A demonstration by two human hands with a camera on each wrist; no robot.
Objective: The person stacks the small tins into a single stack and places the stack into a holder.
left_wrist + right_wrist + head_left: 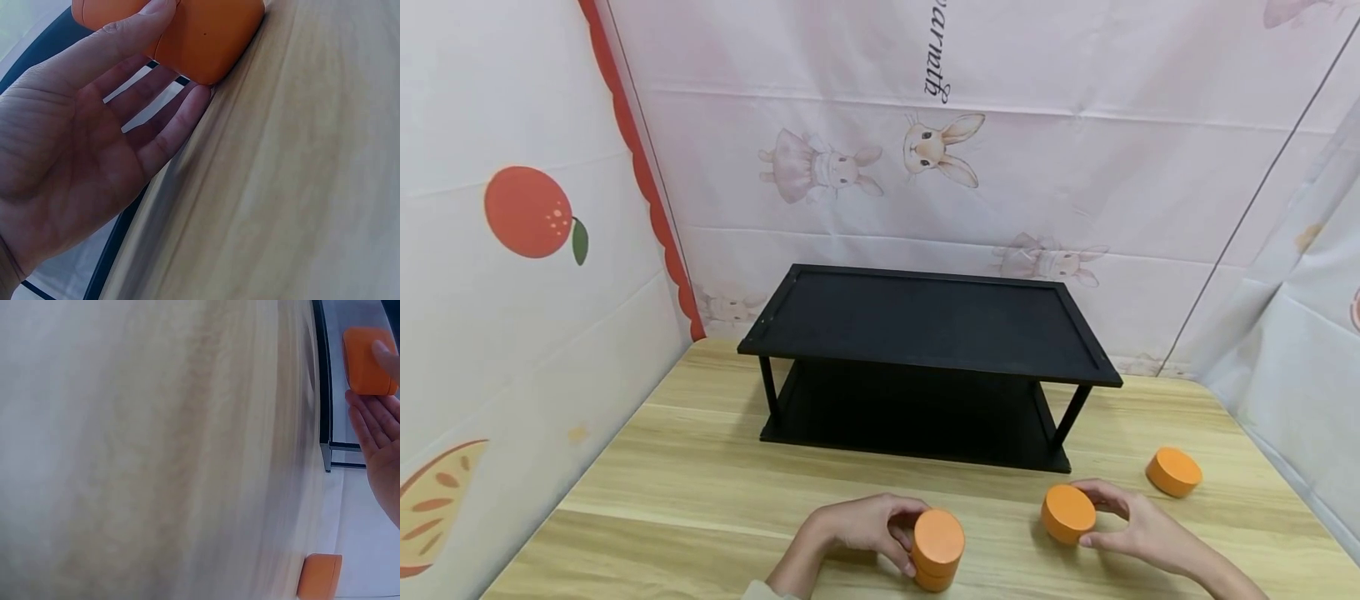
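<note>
In the head view, my left hand (880, 529) grips two short orange cylinders (937, 546) stacked one on the other at the front of the table. The left wrist view has the thumb across the orange stack (209, 40) and the fingers on its far side, with the lower piece close to the wood. To the right, my right hand (1138, 525) pinches another short orange cylinder (1067, 514) between thumb and fingers. The right wrist view shows this cylinder (367, 365) held off the table. A third separate orange cylinder (1174, 472) lies beyond the right hand.
Behind the hands stands a black two-level rack (925, 321), its lower shelf (917, 417) under a raised top on short posts. The light wooden table (685, 475) is bordered by printed cloth (850, 75) at the back and sides.
</note>
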